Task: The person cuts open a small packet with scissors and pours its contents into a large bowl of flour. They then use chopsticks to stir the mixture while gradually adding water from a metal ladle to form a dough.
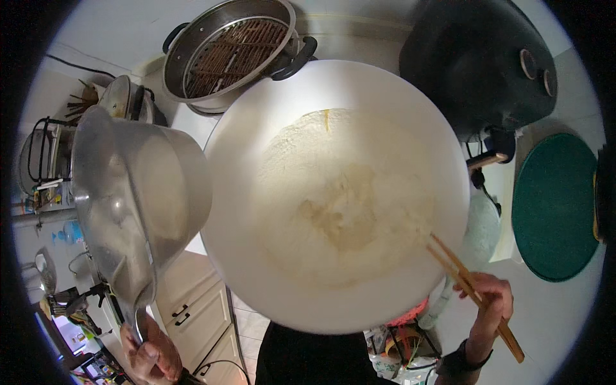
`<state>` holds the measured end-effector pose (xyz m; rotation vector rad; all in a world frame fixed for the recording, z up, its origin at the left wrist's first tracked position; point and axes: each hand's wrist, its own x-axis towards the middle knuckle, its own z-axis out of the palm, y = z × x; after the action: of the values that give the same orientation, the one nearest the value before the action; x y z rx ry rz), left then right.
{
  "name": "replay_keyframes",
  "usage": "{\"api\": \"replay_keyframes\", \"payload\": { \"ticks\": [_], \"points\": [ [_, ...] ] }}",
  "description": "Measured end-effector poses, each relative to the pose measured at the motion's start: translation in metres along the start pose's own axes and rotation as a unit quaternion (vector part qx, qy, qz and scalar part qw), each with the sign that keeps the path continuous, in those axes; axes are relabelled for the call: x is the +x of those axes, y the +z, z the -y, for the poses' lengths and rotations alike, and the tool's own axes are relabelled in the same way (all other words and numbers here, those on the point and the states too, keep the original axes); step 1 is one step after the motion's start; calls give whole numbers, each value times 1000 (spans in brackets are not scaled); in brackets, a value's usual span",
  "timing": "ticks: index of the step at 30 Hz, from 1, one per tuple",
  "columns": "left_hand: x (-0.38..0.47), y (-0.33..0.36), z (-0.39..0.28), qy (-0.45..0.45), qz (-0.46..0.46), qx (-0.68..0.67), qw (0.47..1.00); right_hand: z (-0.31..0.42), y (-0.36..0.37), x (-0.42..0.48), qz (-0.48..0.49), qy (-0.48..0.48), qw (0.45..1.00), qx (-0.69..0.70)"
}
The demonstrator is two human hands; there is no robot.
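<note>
A large white bowl [240, 250] fills the middle, holding flour with a damp, beige patch [344, 216] at its centre and a yellow streak near the top. At the left, my left hand [151, 349] grips the handle of a translucent plastic pitcher or scoop [163, 178], tilted beside the bowl's left rim; whether liquid is inside I cannot tell. My right hand [488, 298] holds a pair of wooden chopsticks [469, 284], their tips over the flour at the bowl's lower right.
Behind the bowl stands a steel steamer pot [288, 36] with a slatted rack. A black appliance [467, 67] is at the upper right, a green oval board or mat [553, 207] at the far right. White cabinets [202, 298] lie below left.
</note>
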<state>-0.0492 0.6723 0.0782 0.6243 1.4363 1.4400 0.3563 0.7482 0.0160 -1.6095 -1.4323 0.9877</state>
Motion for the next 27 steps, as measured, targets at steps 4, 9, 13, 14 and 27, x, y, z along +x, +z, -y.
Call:
{"api": "replay_keyframes", "payload": {
  "ticks": [4, 9, 13, 14, 27],
  "points": [
    [-5, -8, -9, -4, -2, -17, 1000, 6, 2, 9, -10, -34, 999, -25],
    [-24, -65, -7, -26, 23, -49, 998, 4, 13, 24, 99, -154, 955, -234],
    [-18, -96, -10, -113, 179, -149, 966, -5, 18, 25, 84, -118, 967, -210],
    [-22, -96, -8, -77, 132, -130, 980, -4, 18, 27, 99, -119, 967, -204],
    [-39, 6, -3, -64, -77, 44, 994, 31, 126, 84, 258, -207, 939, -96]
  ]
}}
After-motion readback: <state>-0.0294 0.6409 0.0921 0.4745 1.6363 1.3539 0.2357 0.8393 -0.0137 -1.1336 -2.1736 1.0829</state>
